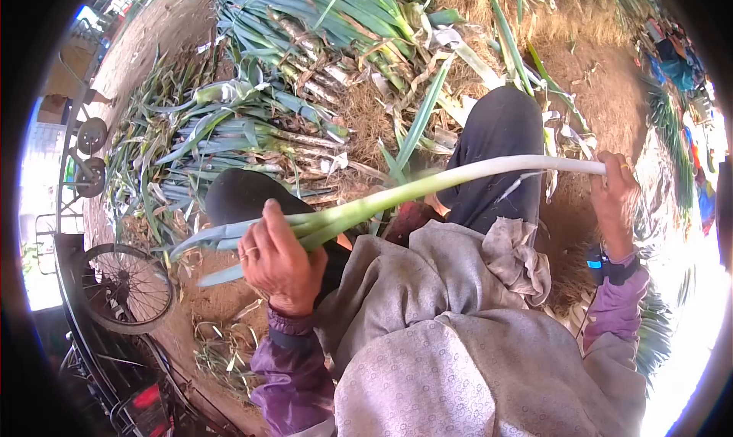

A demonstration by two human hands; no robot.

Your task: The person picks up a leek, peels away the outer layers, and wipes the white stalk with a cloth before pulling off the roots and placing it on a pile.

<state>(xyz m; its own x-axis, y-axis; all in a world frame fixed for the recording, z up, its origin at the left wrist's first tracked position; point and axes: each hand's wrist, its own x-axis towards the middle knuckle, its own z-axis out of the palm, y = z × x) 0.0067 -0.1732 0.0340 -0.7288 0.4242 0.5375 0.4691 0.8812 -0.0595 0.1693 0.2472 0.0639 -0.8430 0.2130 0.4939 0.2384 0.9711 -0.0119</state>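
2 hands on 1 leek

Left hand, right hand: closed, apart.

I see bare brown dirt ground strewn with dry straw. A heap of untrimmed leeks lies far ahead, a bicycle wheel stands near left, and harsh sunlight washes out the right edge.
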